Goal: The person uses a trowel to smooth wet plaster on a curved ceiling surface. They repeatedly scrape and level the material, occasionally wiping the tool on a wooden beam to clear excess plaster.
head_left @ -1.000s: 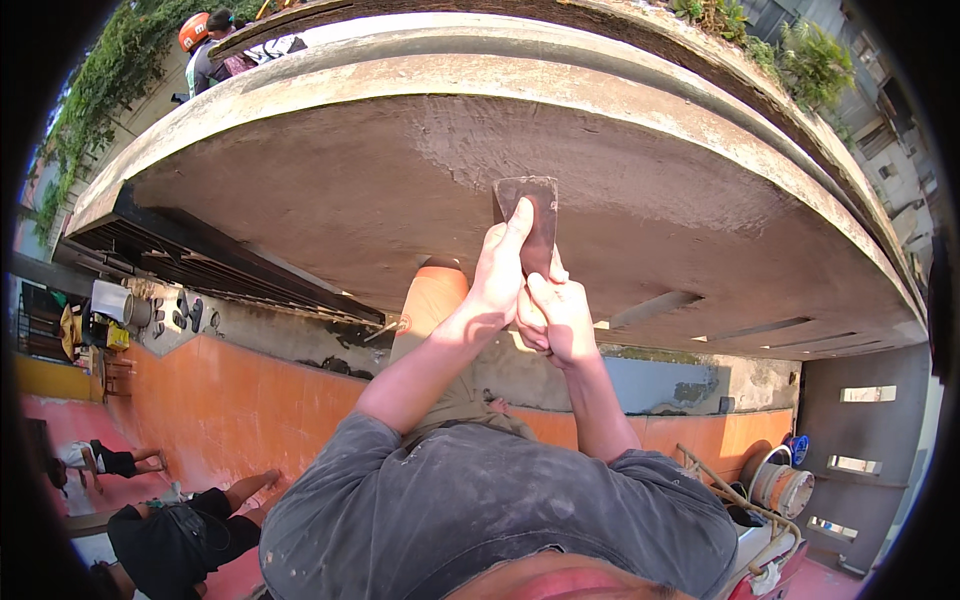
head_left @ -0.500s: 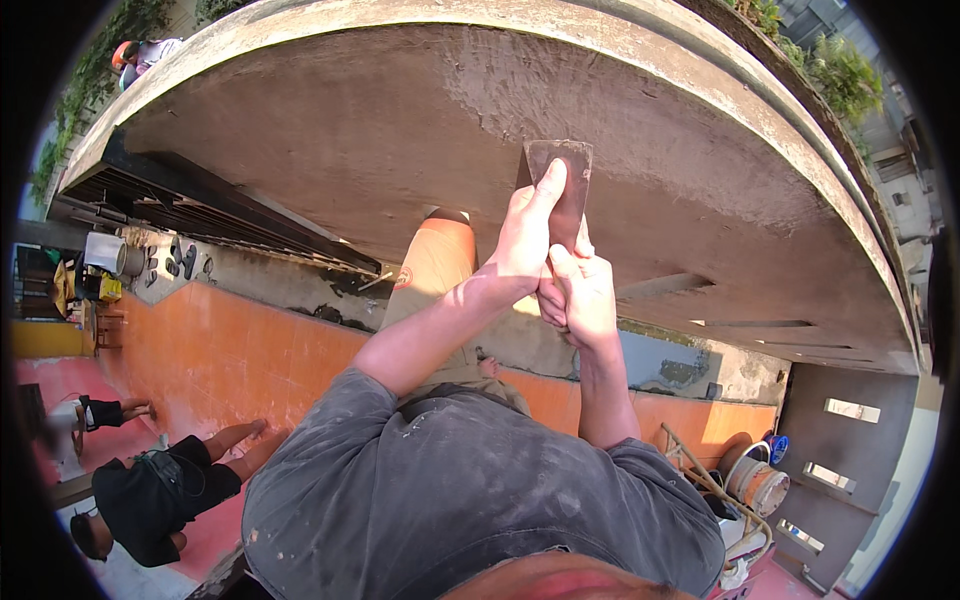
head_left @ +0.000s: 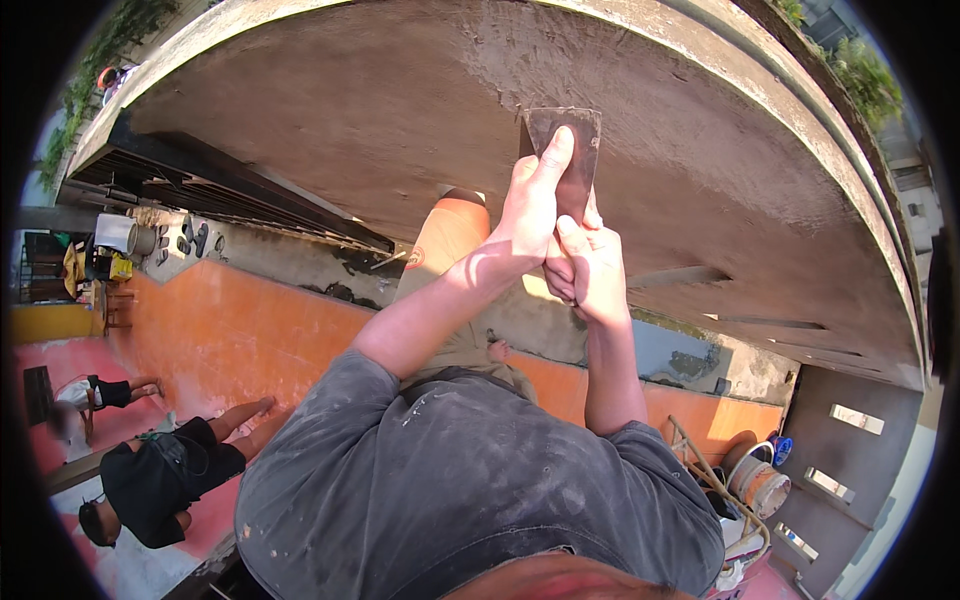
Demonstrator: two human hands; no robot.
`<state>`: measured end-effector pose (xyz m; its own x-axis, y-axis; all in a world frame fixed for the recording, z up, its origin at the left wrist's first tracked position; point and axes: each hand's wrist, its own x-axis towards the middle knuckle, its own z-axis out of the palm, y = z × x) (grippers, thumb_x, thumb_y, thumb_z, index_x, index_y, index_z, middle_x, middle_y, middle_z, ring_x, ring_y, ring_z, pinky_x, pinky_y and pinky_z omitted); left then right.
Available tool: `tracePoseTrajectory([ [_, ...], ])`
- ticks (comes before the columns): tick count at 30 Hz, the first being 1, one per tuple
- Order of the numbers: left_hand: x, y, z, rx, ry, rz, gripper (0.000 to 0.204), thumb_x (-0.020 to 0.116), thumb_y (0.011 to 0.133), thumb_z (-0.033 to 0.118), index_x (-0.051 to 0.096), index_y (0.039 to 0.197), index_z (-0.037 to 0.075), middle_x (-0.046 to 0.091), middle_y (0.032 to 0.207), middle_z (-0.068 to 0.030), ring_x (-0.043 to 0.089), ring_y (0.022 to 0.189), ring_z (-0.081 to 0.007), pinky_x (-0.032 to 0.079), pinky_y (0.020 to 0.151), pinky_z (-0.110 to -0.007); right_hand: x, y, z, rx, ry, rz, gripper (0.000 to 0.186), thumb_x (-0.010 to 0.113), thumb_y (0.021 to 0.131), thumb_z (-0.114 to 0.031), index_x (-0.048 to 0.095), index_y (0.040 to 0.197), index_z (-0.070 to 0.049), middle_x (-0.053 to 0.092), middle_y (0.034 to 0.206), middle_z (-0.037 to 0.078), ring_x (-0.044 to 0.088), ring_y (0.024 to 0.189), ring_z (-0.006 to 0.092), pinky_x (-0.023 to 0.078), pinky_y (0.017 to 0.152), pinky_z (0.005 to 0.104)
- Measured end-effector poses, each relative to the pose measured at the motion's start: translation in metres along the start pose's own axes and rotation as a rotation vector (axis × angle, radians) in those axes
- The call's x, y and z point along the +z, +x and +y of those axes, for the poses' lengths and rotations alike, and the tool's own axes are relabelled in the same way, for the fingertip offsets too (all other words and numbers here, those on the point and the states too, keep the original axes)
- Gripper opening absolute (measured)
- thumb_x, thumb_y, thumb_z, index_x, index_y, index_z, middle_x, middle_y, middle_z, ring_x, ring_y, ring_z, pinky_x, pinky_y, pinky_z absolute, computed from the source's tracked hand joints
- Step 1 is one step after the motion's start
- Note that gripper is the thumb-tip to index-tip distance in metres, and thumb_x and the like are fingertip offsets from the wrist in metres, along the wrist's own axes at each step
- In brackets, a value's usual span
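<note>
My left hand (head_left: 535,205) grips a dark flat-bladed scraper (head_left: 577,175), its thumb pressed along the blade. Just below and to the right, my right hand (head_left: 590,265) is wrapped around the handle end, largely hiding it. The squared blade tip lies against or just over a broad brown plastered surface (head_left: 340,100) with a curved pale rim; I cannot tell whether it touches. Rough, lighter plaster texture shows around and to the right of the tip. An orange-clad knee (head_left: 445,225) is beside my left hand.
Two people (head_left: 165,475) are on the pink floor (head_left: 60,355) at lower left. Orange flooring (head_left: 230,310), sandals (head_left: 190,240) and a black railing (head_left: 230,200) lie leftward. Buckets (head_left: 770,485) and a bamboo frame (head_left: 690,450) stand at lower right. Another person (head_left: 112,78) shows at top left.
Both hands and the scraper have shifted up and to the right in the view. The surroundings have also moved upward as my viewpoint changed, leaving less of the person at top left visible.
</note>
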<state>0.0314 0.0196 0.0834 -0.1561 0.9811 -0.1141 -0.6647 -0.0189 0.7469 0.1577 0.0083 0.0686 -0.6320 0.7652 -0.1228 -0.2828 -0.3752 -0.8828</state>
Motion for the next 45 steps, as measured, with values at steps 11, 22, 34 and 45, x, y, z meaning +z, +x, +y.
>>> tracePoseTrajectory([
  [11,0.001,-0.004,0.019,-0.007,0.103,-0.016,0.069,0.040,0.107,0.058,0.057,0.065,0.006,0.057,0.055,-0.0080,0.058,0.051,-0.0166,0.049,0.052,-0.030,0.013,0.002,0.004,-0.054,-0.044,0.024,0.044,0.052,0.109,-0.024,0.051,0.068,-0.006,0.043,0.053,-0.002,0.037,0.042,0.0050,0.029,0.039,0.0237],
  [22,-0.008,-0.004,0.017,-0.059,0.164,-0.070,0.059,0.042,0.108,0.054,0.059,0.077,0.007,0.059,0.058,-0.0075,0.059,0.054,-0.0159,0.050,0.054,-0.030,0.031,-0.006,0.006,-0.025,0.130,0.073,0.031,0.049,0.110,-0.020,0.051,0.083,-0.005,0.041,0.054,-0.002,0.036,0.039,0.0060,0.029,0.037,0.0234],
  [34,-0.006,-0.006,0.029,-0.075,0.087,-0.010,0.054,0.051,0.106,0.050,0.061,0.083,0.002,0.060,0.059,-0.0102,0.062,0.050,-0.0198,0.053,0.049,-0.032,0.035,-0.002,0.005,-0.032,0.146,0.009,0.043,0.052,0.108,-0.022,0.049,0.068,-0.006,0.043,0.053,0.000,0.037,0.039,0.0079,0.028,0.037,0.0249],
  [45,-0.011,-0.001,0.035,-0.046,0.138,-0.084,0.057,0.049,0.106,0.053,0.060,0.086,0.001,0.060,0.062,-0.0108,0.062,0.053,-0.0204,0.053,0.049,-0.033,0.043,0.003,0.002,-0.016,0.158,0.074,0.043,0.052,0.108,-0.021,0.049,0.067,-0.005,0.043,0.053,0.001,0.038,0.037,0.0097,0.030,0.035,0.0263],
])
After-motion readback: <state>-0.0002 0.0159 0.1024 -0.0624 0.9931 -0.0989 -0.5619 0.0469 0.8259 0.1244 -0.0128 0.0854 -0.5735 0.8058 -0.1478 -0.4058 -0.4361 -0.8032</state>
